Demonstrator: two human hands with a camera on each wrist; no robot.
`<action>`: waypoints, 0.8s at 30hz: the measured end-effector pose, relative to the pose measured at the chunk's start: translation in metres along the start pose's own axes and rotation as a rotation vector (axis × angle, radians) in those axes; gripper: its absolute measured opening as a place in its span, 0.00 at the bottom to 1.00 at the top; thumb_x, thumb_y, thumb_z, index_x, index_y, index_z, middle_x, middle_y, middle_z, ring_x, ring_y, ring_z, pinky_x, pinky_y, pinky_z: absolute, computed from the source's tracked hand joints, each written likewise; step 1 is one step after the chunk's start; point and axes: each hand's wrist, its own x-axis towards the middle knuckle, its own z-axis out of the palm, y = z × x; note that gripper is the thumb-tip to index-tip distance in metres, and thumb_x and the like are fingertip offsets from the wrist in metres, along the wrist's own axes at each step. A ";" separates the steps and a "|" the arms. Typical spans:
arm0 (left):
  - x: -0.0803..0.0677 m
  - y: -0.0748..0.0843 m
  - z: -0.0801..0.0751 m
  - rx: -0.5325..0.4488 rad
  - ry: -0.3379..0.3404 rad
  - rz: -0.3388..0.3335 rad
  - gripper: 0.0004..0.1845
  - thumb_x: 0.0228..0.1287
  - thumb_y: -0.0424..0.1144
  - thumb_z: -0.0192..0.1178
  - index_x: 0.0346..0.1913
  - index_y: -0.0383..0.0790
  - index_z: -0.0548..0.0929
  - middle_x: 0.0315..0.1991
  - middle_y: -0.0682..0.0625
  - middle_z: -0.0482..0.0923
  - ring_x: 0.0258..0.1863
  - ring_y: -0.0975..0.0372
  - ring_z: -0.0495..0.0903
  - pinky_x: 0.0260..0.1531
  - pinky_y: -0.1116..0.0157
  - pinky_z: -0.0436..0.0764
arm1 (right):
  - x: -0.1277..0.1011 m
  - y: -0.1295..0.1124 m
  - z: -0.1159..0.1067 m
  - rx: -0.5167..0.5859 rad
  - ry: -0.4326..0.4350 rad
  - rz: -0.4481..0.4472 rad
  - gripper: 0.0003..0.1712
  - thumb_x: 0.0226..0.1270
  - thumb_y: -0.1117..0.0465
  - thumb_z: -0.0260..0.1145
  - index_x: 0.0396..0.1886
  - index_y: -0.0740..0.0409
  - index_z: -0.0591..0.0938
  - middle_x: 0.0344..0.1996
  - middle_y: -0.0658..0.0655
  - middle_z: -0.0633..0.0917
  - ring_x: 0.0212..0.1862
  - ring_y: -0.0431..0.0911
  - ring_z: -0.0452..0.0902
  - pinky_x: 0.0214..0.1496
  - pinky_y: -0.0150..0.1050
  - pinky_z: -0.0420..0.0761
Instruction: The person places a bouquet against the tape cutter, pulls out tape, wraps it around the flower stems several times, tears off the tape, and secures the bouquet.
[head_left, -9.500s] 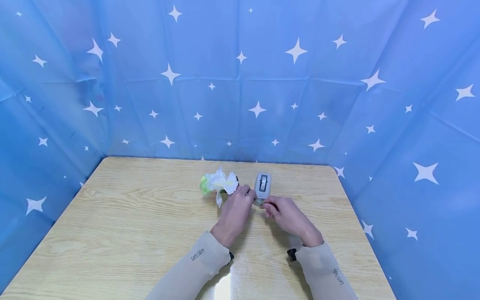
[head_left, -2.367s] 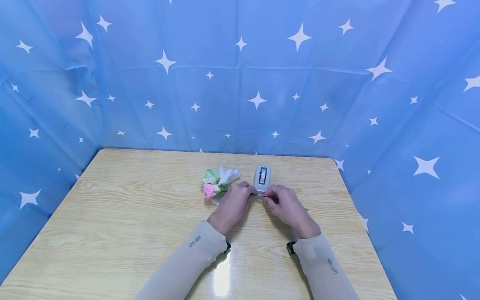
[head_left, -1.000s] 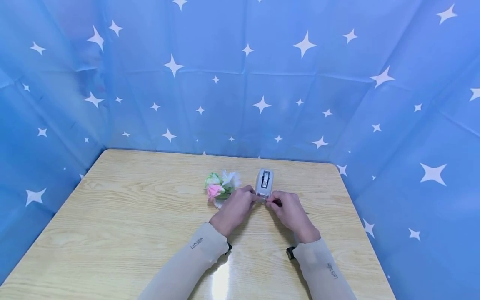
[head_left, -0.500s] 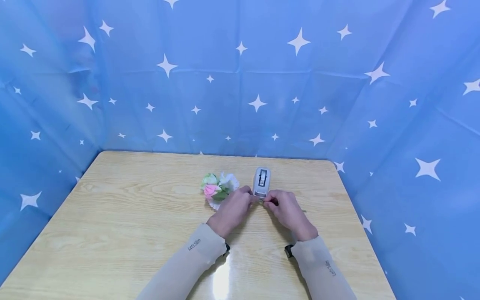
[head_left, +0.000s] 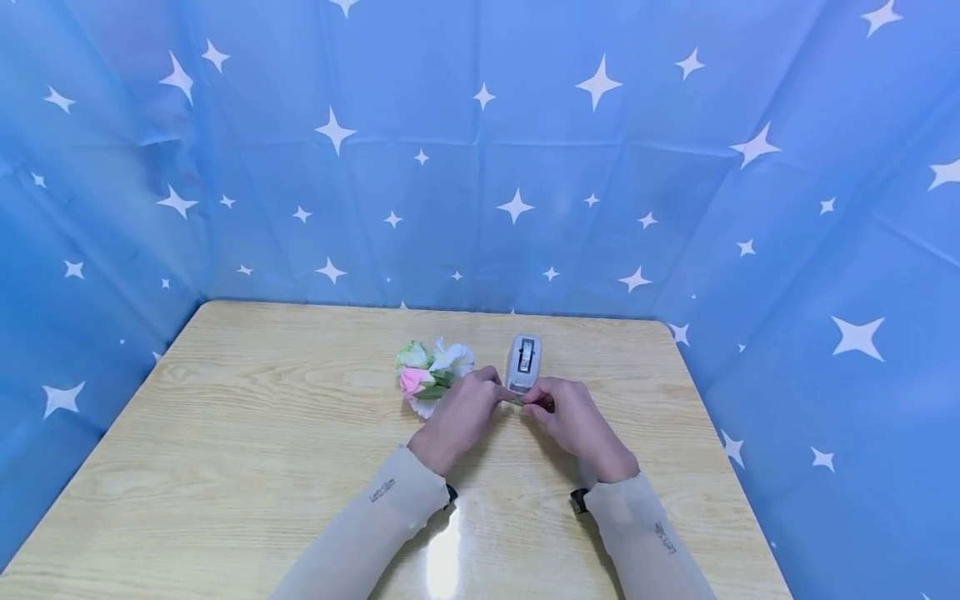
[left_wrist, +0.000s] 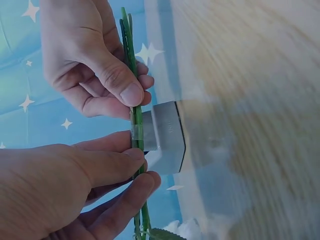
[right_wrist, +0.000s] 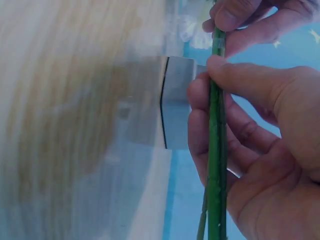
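A small bunch of artificial flowers, pink, white and pale green, lies on the wooden table with its green stems pointing right. My left hand pinches the stems close to the blooms. My right hand pinches them further along. A strip of clear tape is wrapped around the stems between the two thumbs. In the right wrist view the stems run under my right thumb. A grey tape dispenser stands just behind the hands.
Blue star-patterned sheeting walls the table at the back and on both sides. The dispenser sits within a finger's length of the stems. Bare wood stretches to the left and towards me.
The bunch has rolled about its stems: the pink bloom, hidden 9.5 s ago, now faces up. In the last second it shifted slightly left. Both hands keep their hold.
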 end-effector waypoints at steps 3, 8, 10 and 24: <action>-0.002 0.001 -0.006 -0.007 0.026 0.001 0.23 0.75 0.19 0.70 0.57 0.51 1.00 0.44 0.50 0.89 0.38 0.65 0.83 0.38 0.72 0.85 | -0.002 -0.003 -0.002 0.023 -0.001 -0.004 0.04 0.82 0.64 0.79 0.48 0.51 0.95 0.48 0.52 0.96 0.44 0.40 0.89 0.45 0.36 0.90; -0.005 0.003 -0.016 -0.005 0.077 0.018 0.23 0.73 0.18 0.71 0.57 0.49 1.00 0.47 0.49 0.90 0.43 0.61 0.88 0.44 0.68 0.90 | -0.004 -0.006 -0.006 0.058 -0.005 -0.018 0.04 0.85 0.61 0.77 0.52 0.50 0.94 0.47 0.50 0.96 0.43 0.40 0.88 0.43 0.33 0.88; -0.006 0.002 -0.019 -0.011 0.095 0.030 0.23 0.73 0.17 0.71 0.57 0.47 1.00 0.49 0.48 0.90 0.45 0.59 0.90 0.47 0.67 0.92 | -0.005 -0.007 -0.007 0.067 -0.016 -0.012 0.04 0.86 0.59 0.75 0.54 0.50 0.93 0.46 0.50 0.96 0.41 0.40 0.87 0.40 0.32 0.87; -0.007 0.000 -0.028 -0.076 0.208 0.029 0.12 0.80 0.25 0.72 0.56 0.41 0.99 0.53 0.48 0.92 0.51 0.58 0.92 0.51 0.65 0.95 | -0.006 -0.012 -0.009 0.163 -0.030 0.024 0.11 0.92 0.56 0.68 0.58 0.53 0.93 0.46 0.55 0.95 0.37 0.45 0.80 0.33 0.33 0.77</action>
